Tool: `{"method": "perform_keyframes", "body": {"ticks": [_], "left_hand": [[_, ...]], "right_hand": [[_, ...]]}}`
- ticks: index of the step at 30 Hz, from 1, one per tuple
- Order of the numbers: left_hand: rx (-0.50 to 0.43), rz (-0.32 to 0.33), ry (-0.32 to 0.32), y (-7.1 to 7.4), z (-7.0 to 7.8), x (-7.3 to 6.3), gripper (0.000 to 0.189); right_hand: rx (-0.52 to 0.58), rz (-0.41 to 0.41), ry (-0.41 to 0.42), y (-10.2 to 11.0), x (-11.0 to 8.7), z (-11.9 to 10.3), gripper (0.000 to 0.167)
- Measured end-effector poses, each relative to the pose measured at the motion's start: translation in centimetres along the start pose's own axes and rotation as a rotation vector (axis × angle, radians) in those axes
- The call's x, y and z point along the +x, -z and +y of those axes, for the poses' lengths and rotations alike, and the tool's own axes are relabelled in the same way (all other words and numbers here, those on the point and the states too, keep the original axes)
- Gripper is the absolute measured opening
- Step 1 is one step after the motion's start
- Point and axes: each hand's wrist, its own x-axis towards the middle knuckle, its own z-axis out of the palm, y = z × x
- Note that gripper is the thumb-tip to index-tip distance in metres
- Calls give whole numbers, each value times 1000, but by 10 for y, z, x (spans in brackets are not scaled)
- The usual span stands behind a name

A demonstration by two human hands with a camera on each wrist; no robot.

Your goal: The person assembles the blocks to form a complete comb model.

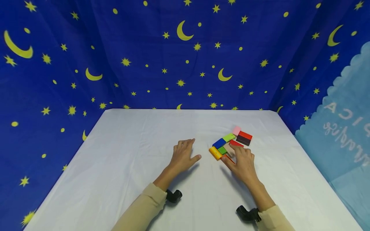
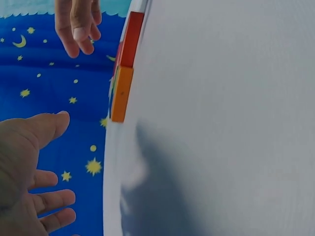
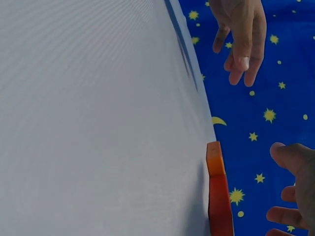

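A cluster of coloured blocks lies flat on the table, right of its middle in the head view. A yellow-orange block (image 1: 215, 153) is at its left end, beside a blue block (image 1: 219, 143), a green block (image 1: 222, 150) and a lime block (image 1: 229, 137). Partly covered by my right hand (image 1: 244, 163) are a tan block (image 1: 227, 148) and an orange-red block (image 1: 227, 158). That hand hovers over the cluster's near side, thumb and fingers spread, holding nothing. My left hand (image 1: 182, 157), fingers extended, hangs above the cloth left of the blocks, likewise without anything in it.
At the cluster's far right are a pink block (image 1: 236, 130), a red block (image 1: 245, 135) and a dark brown block (image 1: 243, 140). White cloth covers the table (image 1: 130, 144). A blue star-patterned curtain (image 1: 150, 48) surrounds it, with a light-blue cloth (image 1: 347, 128) at right.
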Motion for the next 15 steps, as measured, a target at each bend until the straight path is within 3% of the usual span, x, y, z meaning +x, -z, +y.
{"method": "perform_keyframes", "body": {"ticks": [6, 15], "left_hand": [[-36, -44, -4, -12, 12, 7, 75], [-52, -35, -20, -29, 28, 16, 73]], "right_hand": [[-5, -27, -34, 1, -2, 3, 62], [-17, -30, -44, 0, -6, 7, 56]]}}
